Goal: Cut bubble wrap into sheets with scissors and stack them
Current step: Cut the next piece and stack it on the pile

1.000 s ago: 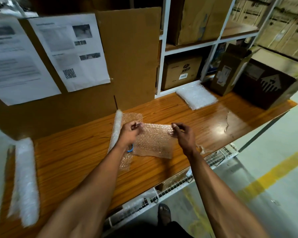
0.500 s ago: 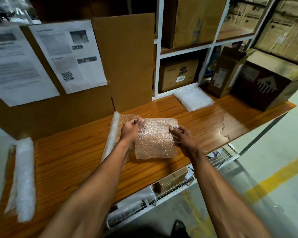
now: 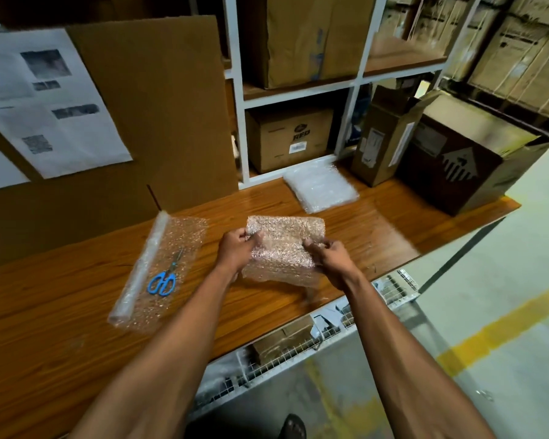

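Note:
A cut sheet of clear bubble wrap hangs above the wooden table. My left hand grips its left edge and my right hand grips its right edge. To the left, the partly unrolled bubble wrap roll lies on the table. Blue-handled scissors rest on its loose flap, apart from both hands. A white stack of cut sheets sits at the back of the table, to the right.
Cardboard panels with printed papers stand behind the table. White shelving holds boxes. An open carton and a dark box occupy the table's right end. A wire basket hangs below the front edge.
The sheet has come away from the roll and moved right and up in both hands. The scissors, earlier hidden by my left hand, now lie uncovered on the roll.

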